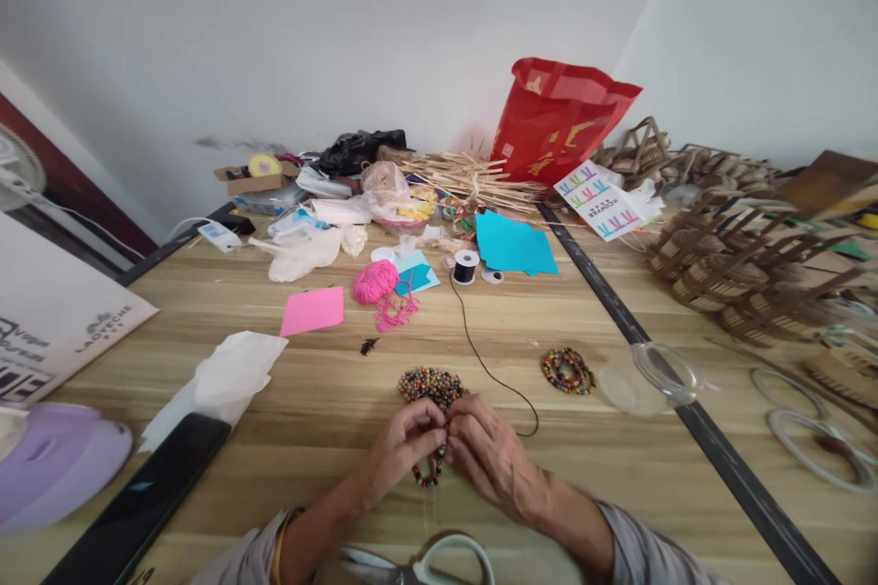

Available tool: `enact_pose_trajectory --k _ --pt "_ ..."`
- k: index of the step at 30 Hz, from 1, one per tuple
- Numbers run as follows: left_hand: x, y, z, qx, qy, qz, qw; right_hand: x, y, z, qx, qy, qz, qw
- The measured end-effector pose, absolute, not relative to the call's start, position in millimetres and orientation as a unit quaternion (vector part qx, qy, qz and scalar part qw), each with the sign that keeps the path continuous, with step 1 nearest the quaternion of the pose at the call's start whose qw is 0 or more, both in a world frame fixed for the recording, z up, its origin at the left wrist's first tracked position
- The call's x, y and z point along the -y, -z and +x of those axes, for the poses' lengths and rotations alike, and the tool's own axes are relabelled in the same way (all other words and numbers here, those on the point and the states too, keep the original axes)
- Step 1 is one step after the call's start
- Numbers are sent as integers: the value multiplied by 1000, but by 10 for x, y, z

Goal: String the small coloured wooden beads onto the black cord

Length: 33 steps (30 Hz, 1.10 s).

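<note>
Both of my hands meet over the table at the front middle. My left hand (406, 443) pinches a strand of small multicoloured beads (429, 473), part of which hangs in a loop below the fingertips. Opposite it, my right hand (490, 452) has its thumb and fingers closed at the same spot; the exact piece between them is too small to make out. Just beyond the fingertips lies a heap of the same beads (429, 381). A black cord (480, 356) runs from a spool (465, 267) and curls beside my right hand. Scissors (418, 567) lie near my body.
A coiled bead string (568, 371) and a clear plastic container (648, 377) lie to the right. Pink yarn (375, 281), pink paper (312, 311) and blue sheets (516, 243) sit further back. A phone (141, 503) lies at left; woven baskets (720, 265) crowd the right.
</note>
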<state>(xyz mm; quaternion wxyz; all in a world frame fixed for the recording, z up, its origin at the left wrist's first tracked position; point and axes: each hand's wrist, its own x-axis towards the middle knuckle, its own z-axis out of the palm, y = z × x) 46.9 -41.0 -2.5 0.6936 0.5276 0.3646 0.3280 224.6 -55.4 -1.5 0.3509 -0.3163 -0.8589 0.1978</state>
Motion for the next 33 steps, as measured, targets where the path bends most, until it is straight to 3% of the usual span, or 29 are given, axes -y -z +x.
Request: enact_pose_trajectory --k 33 --pt "413 67 425 -355 -261 511 738 550 5 2297 853 -203 -305 372"
